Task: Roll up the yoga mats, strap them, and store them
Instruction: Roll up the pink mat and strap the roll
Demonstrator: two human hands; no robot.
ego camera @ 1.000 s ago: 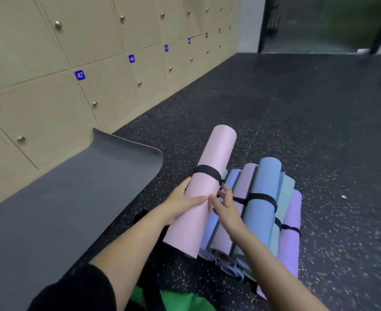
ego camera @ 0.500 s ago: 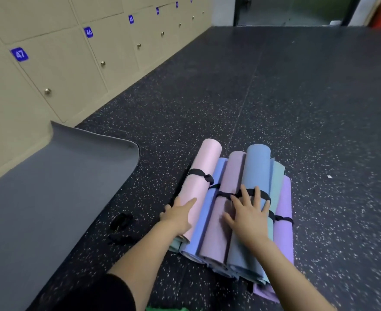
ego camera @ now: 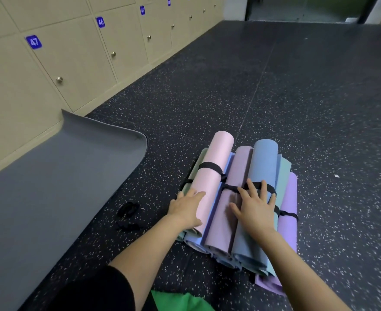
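Your L hand (ego camera: pixel 186 212) flat on pink roll (ego camera: pixel 214 158), R hand (ego camera: pixel 255 211) splayed on blue roll (ego camera: pixel 263 162); grey mat (ego camera: pixel 61 187) lies left, nearer L.

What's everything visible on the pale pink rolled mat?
The pale pink mat is rolled into a tight, smooth tube, foam-like by its look. One black strap wraps it toward the far end. It lies pointing away from the camera, over a green mat and against a periwinkle mat. The left hand rests open-fingered on its near part.
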